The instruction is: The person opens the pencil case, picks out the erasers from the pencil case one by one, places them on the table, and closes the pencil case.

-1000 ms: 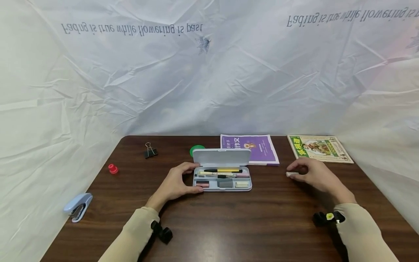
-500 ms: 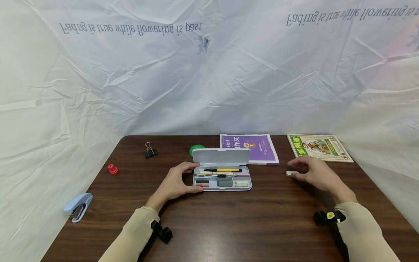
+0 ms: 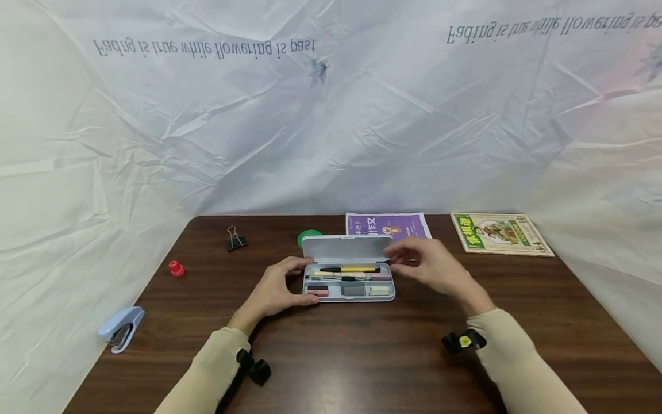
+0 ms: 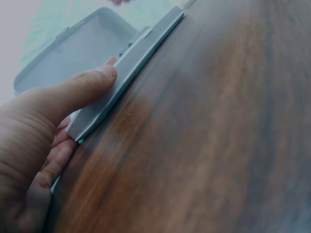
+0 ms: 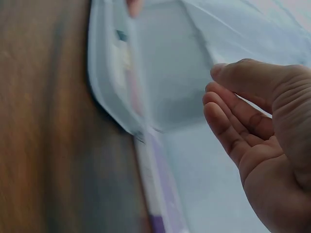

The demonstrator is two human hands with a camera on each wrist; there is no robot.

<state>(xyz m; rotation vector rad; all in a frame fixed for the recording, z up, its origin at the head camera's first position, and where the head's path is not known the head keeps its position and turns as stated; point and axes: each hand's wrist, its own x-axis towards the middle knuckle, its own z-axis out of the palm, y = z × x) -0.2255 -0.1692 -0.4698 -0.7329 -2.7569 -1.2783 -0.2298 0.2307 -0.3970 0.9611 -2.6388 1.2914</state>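
- Pale grey-blue pencil case (image 3: 357, 299) sits right between the two hands on the dark wood table (image 3: 362, 356), lid (image 3: 343, 250) tipped up at the back.
- Left hand (image 3: 274, 287) has hold of the case's left end, thumb on the front edge, fingers round by the back corner.
- Right hand (image 3: 431, 264) is up by the lid's right side, fingers loosely bent, thumb apart from them, holding nothing that I can see. Can't tell if it's touching the lid.
- Inside, a pink-and-dark block (image 3: 318, 291) is just beside the left thumb, with a cream block (image 3: 380, 291) front right and a yellow-and-black pen (image 3: 357, 269) along the back.
- Purple book (image 3: 408, 221) lies behind, partly covered by lid and right hand.
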